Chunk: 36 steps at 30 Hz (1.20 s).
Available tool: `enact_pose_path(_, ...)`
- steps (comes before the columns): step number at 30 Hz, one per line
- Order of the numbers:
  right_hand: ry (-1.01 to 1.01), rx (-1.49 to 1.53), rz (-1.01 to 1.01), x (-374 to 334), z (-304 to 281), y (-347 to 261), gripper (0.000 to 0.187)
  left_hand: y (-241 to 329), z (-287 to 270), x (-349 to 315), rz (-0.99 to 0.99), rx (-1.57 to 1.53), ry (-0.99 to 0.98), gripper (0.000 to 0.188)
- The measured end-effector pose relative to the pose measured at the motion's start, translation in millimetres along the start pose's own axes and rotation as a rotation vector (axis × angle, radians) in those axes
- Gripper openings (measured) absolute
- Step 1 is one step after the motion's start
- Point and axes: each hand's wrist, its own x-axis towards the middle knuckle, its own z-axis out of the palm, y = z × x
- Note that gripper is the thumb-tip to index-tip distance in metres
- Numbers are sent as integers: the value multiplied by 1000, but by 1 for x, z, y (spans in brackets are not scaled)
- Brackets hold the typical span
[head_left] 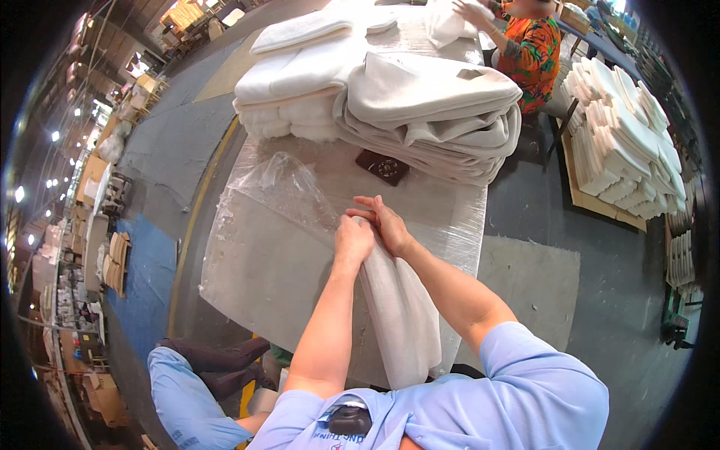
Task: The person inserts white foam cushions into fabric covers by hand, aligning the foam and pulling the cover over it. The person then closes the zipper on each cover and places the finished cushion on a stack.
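Observation:
A long piece of light grey fabric [401, 311], bunched lengthwise, runs from my body up the middle of the table. My left hand [354, 240] is closed around its far end, beside a crumpled transparent plastic film [289, 184]. Whether the film is also in that grip cannot be told. My right hand [388, 226] lies against the right side of the fabric's end, fingers stretched out and apart, its fingertips close to my left hand. Beyond both hands, a dark flat packet [382, 166] rests on the table.
The table [262, 247] is wrapped in plastic. Behind stand a large pile of folded grey fabric [431, 105] and stacked white padding [296, 75]. A person in a patterned shirt [532, 56] works at the far right, near a stack of white pieces [619, 139]. Another blue-clothed person [184, 401] is at lower left.

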Motion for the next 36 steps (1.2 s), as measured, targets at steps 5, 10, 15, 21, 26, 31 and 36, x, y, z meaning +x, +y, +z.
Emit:
enact_pose_path(5, -20, 139, 25, 6, 22, 15, 66, -46, -8, 41, -114, -247, 10, 57)
enact_pose_path(10, 290, -22, -40, -2, -13, 8, 57, -33, -13, 34, -189, -753, -337, 55)
enact_pose_path(15, 583, -517, -1, -61, -24, -27, 57, -7, -64, -8, 61, -902, -125, 55)
enact_pose_path(21, 205, -157, -226, -134, 7, -138, 58, 70, -135, -141, 775, -890, -17, 50)
enact_pose_path(26, 129, -408, -586, -216, 100, -151, 57, 11, -137, -146, 856, -790, 445, 43)
enact_pose_path(31, 258, -886, -680, -249, 132, -120, 48, 13, -76, -119, 566, -1276, 331, 54)
enact_pose_path(36, 402, -740, -430, -220, 136, -116, 44, 21, -38, -73, 139, -1248, 98, 56)
